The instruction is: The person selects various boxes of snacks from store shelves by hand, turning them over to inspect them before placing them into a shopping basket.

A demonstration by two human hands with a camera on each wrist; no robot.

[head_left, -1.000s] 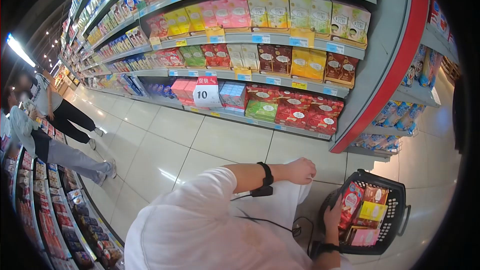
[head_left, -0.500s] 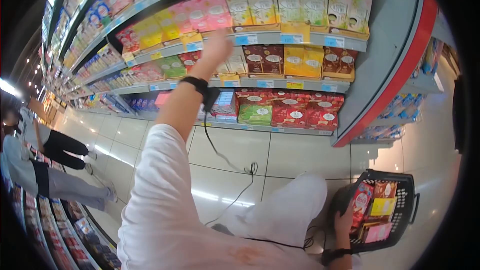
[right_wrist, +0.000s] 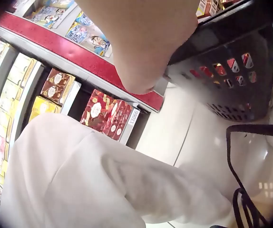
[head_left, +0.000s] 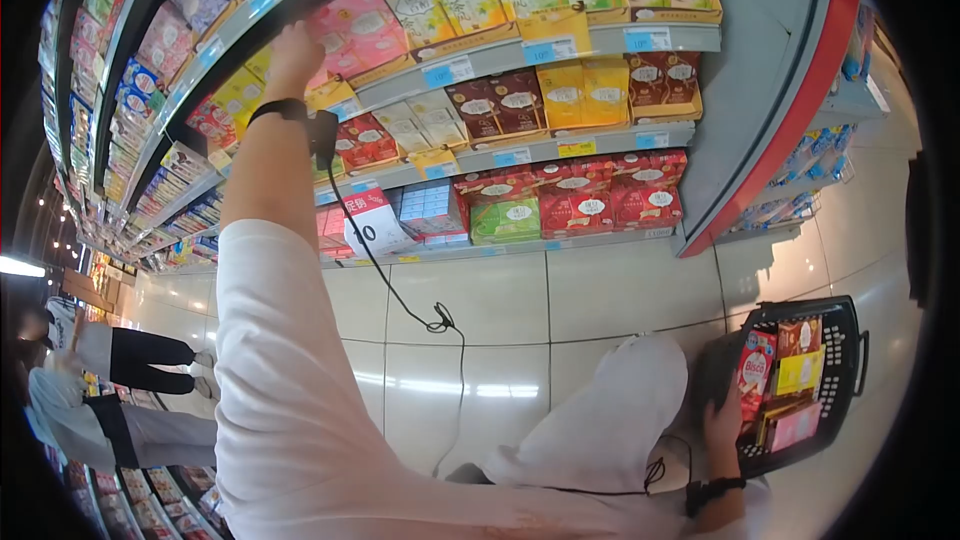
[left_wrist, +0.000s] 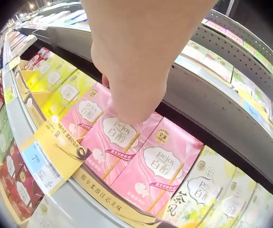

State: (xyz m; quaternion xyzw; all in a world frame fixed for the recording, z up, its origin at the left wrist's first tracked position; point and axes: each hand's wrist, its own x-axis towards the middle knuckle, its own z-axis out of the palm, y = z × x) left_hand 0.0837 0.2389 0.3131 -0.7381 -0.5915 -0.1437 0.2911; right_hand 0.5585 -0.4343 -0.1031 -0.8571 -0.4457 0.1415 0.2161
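Supermarket aisle, tiled floor (head_left: 500, 310) | pink Pejoy box (left_wrist: 112, 138) on shelf, front row | left hand (left_wrist: 136, 71) touches the box's top, grip hidden | right hand (head_left: 722, 420) at shopping basket (head_left: 805, 306) well below the box, grip unclear | step, judged: contact; lifting calls for a pinch on the top edge.

Floor (head_left: 480, 315): was glossy pale tile | Shelving (head_left: 640, 38): stood in grey tiers, red-edged end panel (head_left: 800, 100) | Strip light (head_left: 18, 266): burned far left.

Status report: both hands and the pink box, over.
Left hand touching pink box, grip unclear. Right hand on basket rim. Nothing in the way.
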